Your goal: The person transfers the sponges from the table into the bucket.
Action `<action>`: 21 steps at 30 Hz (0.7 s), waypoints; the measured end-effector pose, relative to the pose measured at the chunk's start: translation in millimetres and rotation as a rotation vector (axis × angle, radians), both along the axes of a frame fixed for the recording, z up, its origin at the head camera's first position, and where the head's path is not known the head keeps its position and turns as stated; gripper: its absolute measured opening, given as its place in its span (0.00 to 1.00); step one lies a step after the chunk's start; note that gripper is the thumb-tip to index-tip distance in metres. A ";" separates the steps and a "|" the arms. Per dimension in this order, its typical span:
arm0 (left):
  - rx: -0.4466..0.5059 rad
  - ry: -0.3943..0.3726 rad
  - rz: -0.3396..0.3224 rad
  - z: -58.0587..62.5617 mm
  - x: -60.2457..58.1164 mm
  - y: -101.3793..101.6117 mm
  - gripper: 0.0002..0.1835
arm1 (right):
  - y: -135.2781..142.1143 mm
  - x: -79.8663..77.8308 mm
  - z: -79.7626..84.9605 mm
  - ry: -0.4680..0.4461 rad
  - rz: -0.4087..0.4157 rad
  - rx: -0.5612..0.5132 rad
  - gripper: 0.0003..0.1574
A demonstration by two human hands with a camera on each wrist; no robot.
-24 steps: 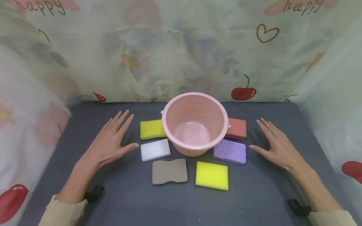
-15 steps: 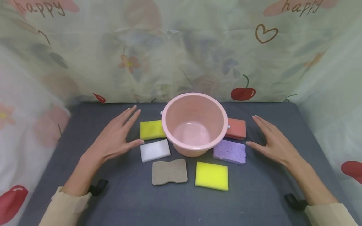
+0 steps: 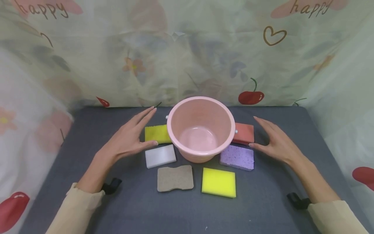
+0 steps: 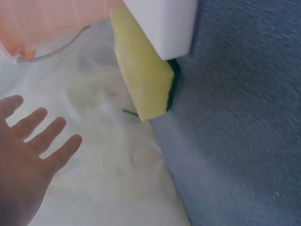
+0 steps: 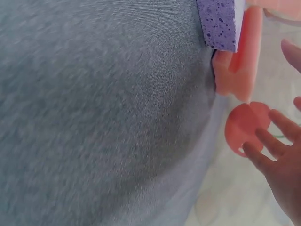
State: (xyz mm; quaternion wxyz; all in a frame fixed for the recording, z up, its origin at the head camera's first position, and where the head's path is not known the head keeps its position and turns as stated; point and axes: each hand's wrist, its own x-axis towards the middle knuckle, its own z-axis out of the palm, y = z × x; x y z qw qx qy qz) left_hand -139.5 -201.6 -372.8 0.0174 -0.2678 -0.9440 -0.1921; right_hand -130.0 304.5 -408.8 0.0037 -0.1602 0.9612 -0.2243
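Bucket [image 3: 201,126], pink and upright, stands at the middle of the tabletop [image 3: 204,217], nearer its far edge than its near one, mouth up. Its handle [image 4: 56,55] hangs on the far side in the left wrist view.

The left hand [image 3: 125,139] hovers on the bucket's left, palm turned toward it, grip wide, fingers long and thumb spread, holding nothing. From the head, its thumb tip overlaps the green-backed sponge [image 3: 156,134]; the left wrist view shows the hand apart from it. The right hand [image 3: 273,143] mirrors it toward the tabletop's right edge, grip just as wide and bare, thumb spread near the red sponge [image 3: 244,133].

The bucket partly hides the green-backed sponge on its left and the red sponge on its right; whether it touches them I cannot tell. Nearer the front edge lie the white sponge [image 3: 160,156] on the left and the purple sponge [image 3: 237,157] on the right, then the grey sponge [image 3: 175,178] and yellow sponge [image 3: 218,182], side by side and apart.
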 end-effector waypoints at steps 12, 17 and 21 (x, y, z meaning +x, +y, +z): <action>0.120 -0.086 -0.056 4.5 -8.7 20.4 0.52 | -8.6 -15.0 -4.9 -0.010 0.025 -0.041 0.60; 0.160 -0.114 -0.090 5.2 -12.4 27.7 0.52 | -12.2 -19.9 -6.7 -0.032 0.022 -0.058 0.59; 0.203 -0.114 -0.134 4.0 -15.0 32.2 0.51 | -14.7 -23.4 -9.6 -0.053 0.022 -0.083 0.57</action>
